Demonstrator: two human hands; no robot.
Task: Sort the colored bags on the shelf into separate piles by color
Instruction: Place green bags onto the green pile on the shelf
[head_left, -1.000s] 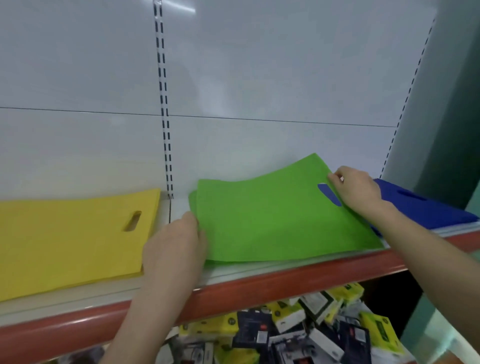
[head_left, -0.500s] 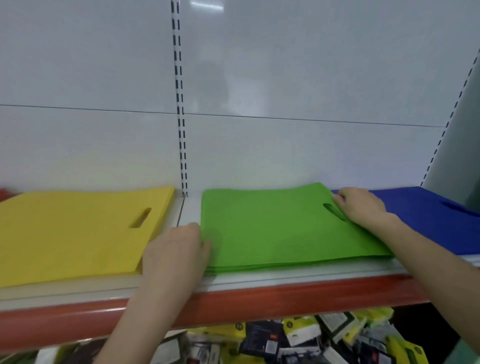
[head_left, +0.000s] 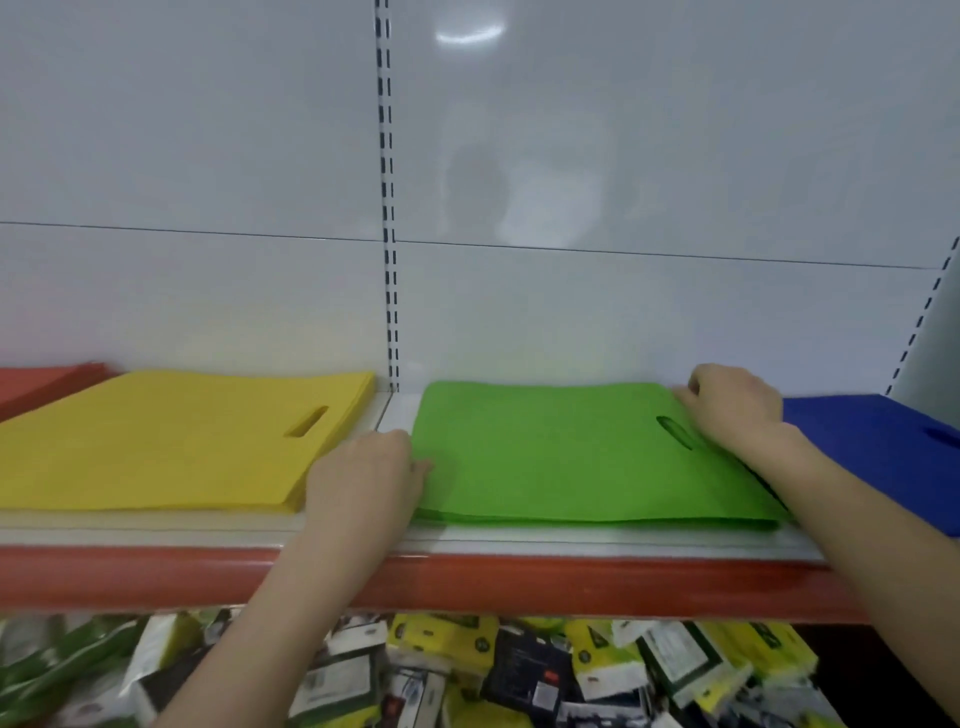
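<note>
Head cam looks at a shelf (head_left: 519, 545) w/ a red front lip, and I see four piles of flat bags side by side on it. Far left, only a corner in frame: red bags (head_left: 31, 384). Next come yellow bags (head_left: 156, 441), w/ a handle slot (head_left: 306, 421) toward their right end. Centre-right are green bags (head_left: 561, 457), squared up and lying flat, w/ a bare strip of shelf btw them and the yellow. At far right are blue bags (head_left: 872, 447), partly cut off by the frame edge. Their left edge is hidden behind the right forearm, so I can't tell if blue touches green.

Left hand (head_left: 363, 478) sits at the near left edge of the green bags, in the gap beside the yellow. Back of the hand faces me, fingers close together, thumb tip lying on top of the green. Whether the fingertips tuck under the pile, I can't tell.

Right hand (head_left: 737, 410) is on the far right corner of the green bags, just beyond their cutout (head_left: 675, 431). Fingers are bent, knuckles up, bunched together, tips down on the fabric. Pinching or just pressing, can't tell.

Behind is a white back panel (head_left: 208, 156) w/ a slotted strip (head_left: 387, 208). Below the shelf lies a jumble of packets (head_left: 519, 670), yellow, black & white.
</note>
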